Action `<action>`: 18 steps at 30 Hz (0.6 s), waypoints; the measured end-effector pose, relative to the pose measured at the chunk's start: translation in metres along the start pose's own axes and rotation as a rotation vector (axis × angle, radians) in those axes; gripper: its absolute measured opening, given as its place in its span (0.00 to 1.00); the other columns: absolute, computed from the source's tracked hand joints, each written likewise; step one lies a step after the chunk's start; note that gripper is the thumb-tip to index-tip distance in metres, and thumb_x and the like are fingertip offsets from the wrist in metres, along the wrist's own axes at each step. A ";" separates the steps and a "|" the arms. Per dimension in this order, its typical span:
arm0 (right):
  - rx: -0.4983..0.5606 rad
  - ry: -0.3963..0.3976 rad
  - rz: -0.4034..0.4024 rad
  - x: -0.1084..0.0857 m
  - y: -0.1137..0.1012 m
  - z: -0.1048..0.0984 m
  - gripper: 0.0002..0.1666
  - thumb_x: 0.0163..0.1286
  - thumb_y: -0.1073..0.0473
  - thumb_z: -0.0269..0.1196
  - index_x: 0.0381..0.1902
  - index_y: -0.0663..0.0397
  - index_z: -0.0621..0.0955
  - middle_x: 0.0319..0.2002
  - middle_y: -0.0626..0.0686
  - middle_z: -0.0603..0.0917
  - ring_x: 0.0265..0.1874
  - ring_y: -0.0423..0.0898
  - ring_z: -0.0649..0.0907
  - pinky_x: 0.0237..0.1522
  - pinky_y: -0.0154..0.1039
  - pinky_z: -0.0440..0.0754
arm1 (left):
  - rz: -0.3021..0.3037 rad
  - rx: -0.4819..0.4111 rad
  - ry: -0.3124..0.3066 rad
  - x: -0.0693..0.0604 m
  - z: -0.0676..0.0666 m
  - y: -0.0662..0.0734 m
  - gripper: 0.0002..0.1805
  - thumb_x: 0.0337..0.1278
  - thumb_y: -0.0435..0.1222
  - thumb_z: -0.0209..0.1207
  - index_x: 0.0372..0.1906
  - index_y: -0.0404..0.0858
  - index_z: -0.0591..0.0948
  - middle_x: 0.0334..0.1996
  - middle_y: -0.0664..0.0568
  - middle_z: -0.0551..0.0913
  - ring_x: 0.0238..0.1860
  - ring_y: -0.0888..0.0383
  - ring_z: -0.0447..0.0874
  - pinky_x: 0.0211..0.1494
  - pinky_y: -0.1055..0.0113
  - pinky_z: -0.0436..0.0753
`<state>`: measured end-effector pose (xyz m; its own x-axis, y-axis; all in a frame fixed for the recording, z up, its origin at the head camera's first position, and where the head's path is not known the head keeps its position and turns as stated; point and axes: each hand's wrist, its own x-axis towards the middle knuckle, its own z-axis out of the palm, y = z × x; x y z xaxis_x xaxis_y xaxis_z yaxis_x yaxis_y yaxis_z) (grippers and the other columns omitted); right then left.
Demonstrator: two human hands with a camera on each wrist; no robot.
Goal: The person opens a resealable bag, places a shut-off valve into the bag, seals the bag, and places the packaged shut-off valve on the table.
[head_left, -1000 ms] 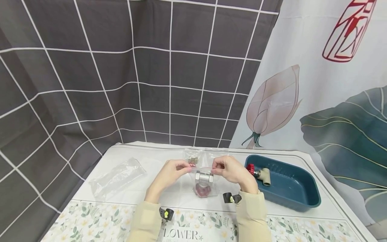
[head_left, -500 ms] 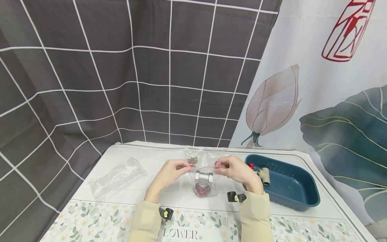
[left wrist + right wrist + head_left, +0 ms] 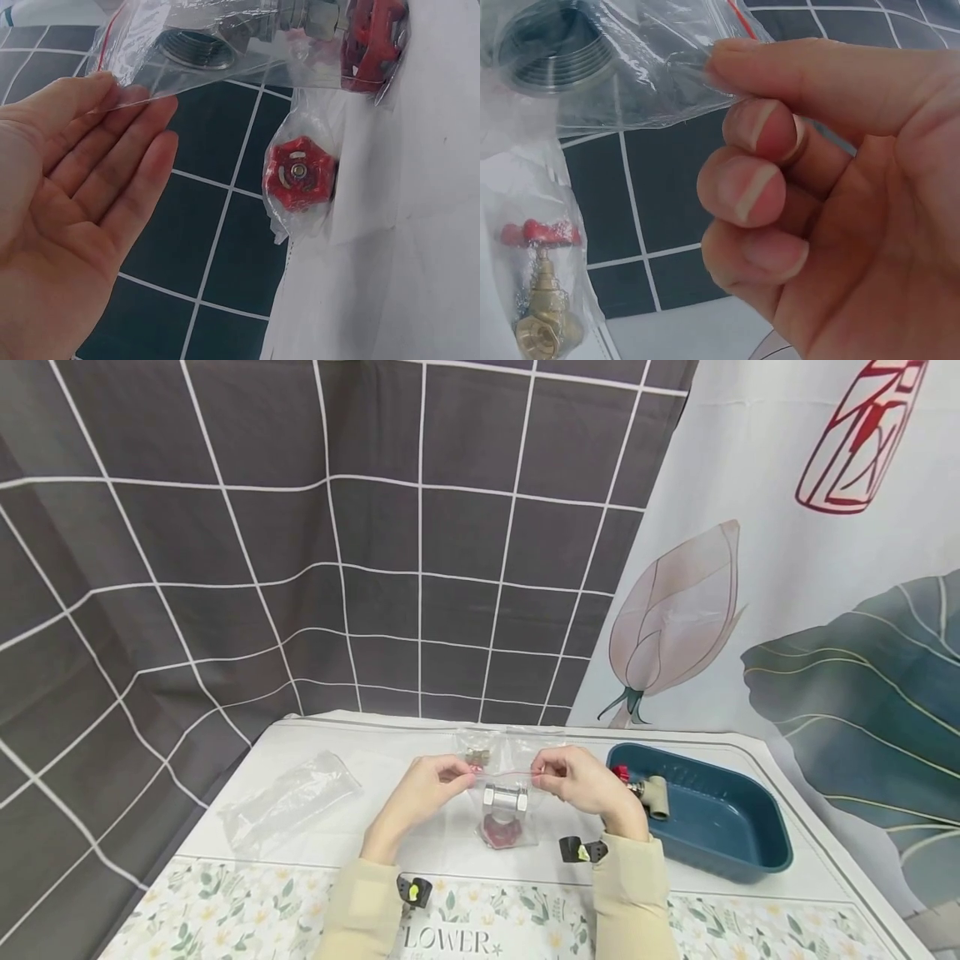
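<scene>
A clear zip bag (image 3: pixel 512 831) with a red seal line stands upright on the table. Inside it is a silver valve (image 3: pixel 506 799) with a red handwheel (image 3: pixel 371 45) at the bottom; its threaded opening (image 3: pixel 559 60) shows in the right wrist view. My left hand (image 3: pixel 426 789) pinches one top corner of the bag between thumb and fingers. The opposite corner is between the thumb and forefinger of my right hand (image 3: pixel 585 785), whose other fingers are curled. Just behind lies a bagged brass valve (image 3: pixel 540 322) with a red handle.
At the right sits a blue basin (image 3: pixel 720 852) holding a beige valve (image 3: pixel 656 797) with a red handwheel. A flat clear plastic bag (image 3: pixel 292 802) lies at the left. Behind my hands another bagged valve with a red handwheel (image 3: pixel 300 174) rests on the white tabletop.
My right hand shifted slightly right along the bag's top edge, then a little back left. The left hand has kept its hold and hardly moved.
</scene>
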<state>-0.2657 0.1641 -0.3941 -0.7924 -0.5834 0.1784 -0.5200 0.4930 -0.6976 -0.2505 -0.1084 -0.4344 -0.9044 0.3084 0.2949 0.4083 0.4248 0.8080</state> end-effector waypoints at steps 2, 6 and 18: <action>-0.009 0.005 0.014 0.000 0.000 0.000 0.06 0.68 0.67 0.62 0.31 0.53 0.81 0.16 0.42 0.71 0.15 0.38 0.70 0.17 0.32 0.66 | 0.006 -0.002 -0.001 0.001 0.001 0.000 0.06 0.64 0.38 0.62 0.40 0.42 0.86 0.39 0.54 0.87 0.40 0.58 0.86 0.48 0.59 0.84; -0.025 0.018 0.040 0.000 0.001 -0.001 0.06 0.68 0.66 0.62 0.31 0.51 0.81 0.16 0.42 0.72 0.15 0.38 0.71 0.17 0.32 0.66 | 0.013 -0.006 0.002 0.002 0.002 0.001 0.07 0.64 0.39 0.62 0.41 0.40 0.86 0.39 0.54 0.87 0.41 0.58 0.86 0.49 0.59 0.83; 0.071 0.103 0.076 -0.008 0.013 0.013 0.04 0.68 0.61 0.64 0.37 0.56 0.81 0.27 0.49 0.81 0.25 0.46 0.80 0.29 0.36 0.79 | -0.047 -0.059 -0.059 0.000 0.001 -0.001 0.14 0.64 0.43 0.62 0.48 0.39 0.83 0.43 0.51 0.86 0.44 0.55 0.85 0.52 0.56 0.82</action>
<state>-0.2617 0.1668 -0.4142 -0.8589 -0.4753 0.1908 -0.4364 0.4843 -0.7583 -0.2506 -0.1080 -0.4360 -0.9130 0.3393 0.2265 0.3556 0.3900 0.8494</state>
